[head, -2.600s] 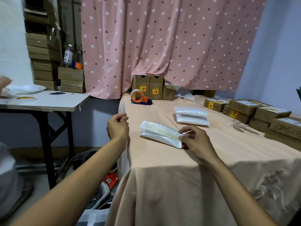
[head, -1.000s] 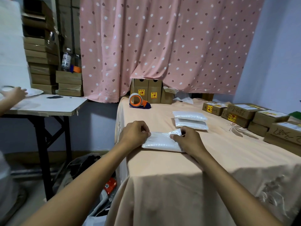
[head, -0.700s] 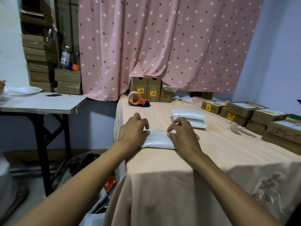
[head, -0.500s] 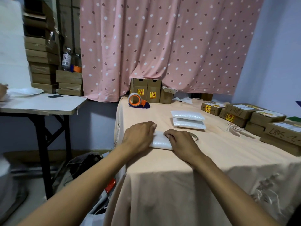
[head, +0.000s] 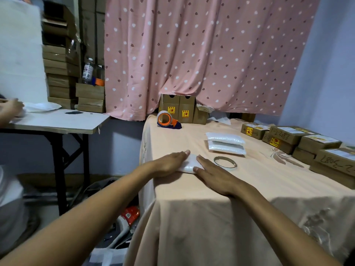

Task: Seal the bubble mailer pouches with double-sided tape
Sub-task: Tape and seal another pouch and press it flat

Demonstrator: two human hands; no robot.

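A white bubble mailer pouch [head: 189, 164] lies flat near the front left of the peach-clothed table [head: 249, 189]. My left hand [head: 169, 163] and my right hand [head: 213, 172] both press down on it, palms flat, fingers together, covering most of it. A thin roll of double-sided tape [head: 225, 162] lies on the cloth just right of my right hand. Two more white pouches [head: 225, 143] are stacked further back.
An orange tape dispenser [head: 166, 120] sits at the far left of the table before small cardboard boxes [head: 178, 111]. Several labelled cartons [head: 299, 140] line the right side. Another person's hand [head: 10, 110] rests on a side table [head: 57, 121] at left.
The open pouch got folded shut. Both hands came together from its ends and now lie flat on top of it. The tape roll has come into view beside my right hand.
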